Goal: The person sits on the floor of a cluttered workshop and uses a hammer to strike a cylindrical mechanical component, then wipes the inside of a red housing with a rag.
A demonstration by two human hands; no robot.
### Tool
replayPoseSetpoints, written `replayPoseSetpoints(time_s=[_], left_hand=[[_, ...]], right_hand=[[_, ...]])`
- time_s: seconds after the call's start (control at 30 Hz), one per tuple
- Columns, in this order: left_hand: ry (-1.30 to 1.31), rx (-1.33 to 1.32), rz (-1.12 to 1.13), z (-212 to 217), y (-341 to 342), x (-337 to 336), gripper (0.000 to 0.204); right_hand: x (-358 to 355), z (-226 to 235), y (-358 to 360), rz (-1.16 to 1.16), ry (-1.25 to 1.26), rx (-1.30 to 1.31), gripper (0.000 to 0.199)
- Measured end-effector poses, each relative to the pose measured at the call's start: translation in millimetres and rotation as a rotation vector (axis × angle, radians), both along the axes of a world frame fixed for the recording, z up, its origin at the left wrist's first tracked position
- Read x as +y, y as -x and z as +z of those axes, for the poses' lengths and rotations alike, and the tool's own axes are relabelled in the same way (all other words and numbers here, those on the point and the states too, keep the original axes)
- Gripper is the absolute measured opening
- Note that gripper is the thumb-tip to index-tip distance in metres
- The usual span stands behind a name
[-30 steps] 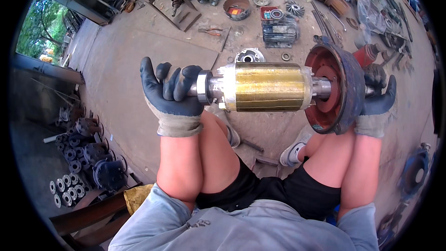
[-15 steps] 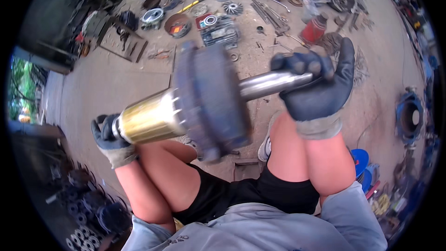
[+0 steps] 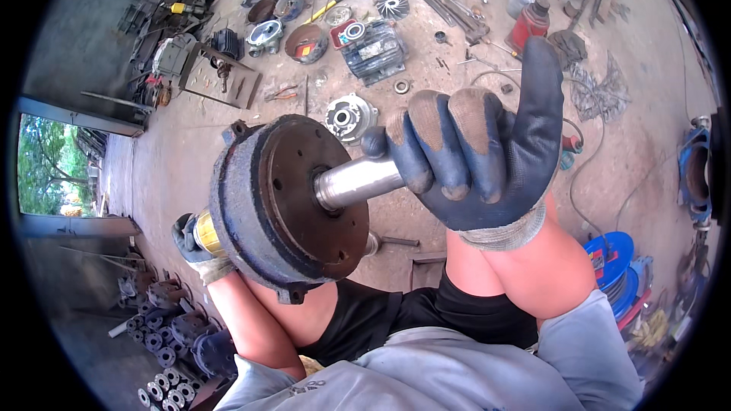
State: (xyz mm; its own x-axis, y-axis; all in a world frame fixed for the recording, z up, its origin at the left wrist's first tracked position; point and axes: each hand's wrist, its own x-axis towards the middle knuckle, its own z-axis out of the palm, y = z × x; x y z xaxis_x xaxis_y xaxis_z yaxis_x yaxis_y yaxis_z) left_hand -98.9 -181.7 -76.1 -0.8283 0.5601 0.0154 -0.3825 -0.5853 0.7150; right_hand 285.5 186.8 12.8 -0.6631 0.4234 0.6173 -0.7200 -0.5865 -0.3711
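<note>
Between my hands, above my bent legs, is a heavy metal shaft point(image 3: 358, 183) with a thick, dark round housing point(image 3: 308, 198) around it. The housing's flat, brown face has several bolt holes and is turned to the right. Polished steel sticks out of that face, and my gloved right hand point(image 3: 472, 148) has its fingers curled round this end, one digit standing upright. On the far side of the housing a brass-coloured sleeve point(image 3: 207, 234) shows in part. My gloved left hand point(image 3: 196, 247) holds that end; the housing and sleeve hide some of its fingers.
On the floor ahead lie a round metal cover point(image 3: 350, 118), a finned motor body point(image 3: 377, 57), a rusty bowl point(image 3: 306, 44) and a red bottle jack point(image 3: 529, 24). A blue cable reel point(image 3: 611, 262) stands at my right. Metal parts are heaped at lower left point(image 3: 164, 335).
The shaft has swung, its right end nearer to me, so the housing's flat face now shows. My right hand looks larger and closer. The round cover on the floor has come into sight.
</note>
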Motion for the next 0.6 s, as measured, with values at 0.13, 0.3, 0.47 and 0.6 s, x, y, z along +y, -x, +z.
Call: replayPoseSetpoints(time_s=[0.13,0.3,0.47,0.6], left_hand=[[0.01,0.026,-0.004,-3,-1,-1,0.026],[0.027,0.093,-0.008,-5,5,-1,0.027],[-0.159,0.087,-0.152,29,-2,18,0.037],[-0.172,0.035,-0.061,53,-35,61,0.041]], right_hand=[[-4,1,-5,0.006,0.049,-0.004,0.085],[-4,-4,-11,0.011,0.115,-0.004,0.083],[7,-12,0,-0.127,0.367,-0.286,0.081],[21,-55,9,-0.356,0.761,-0.709,0.068]])
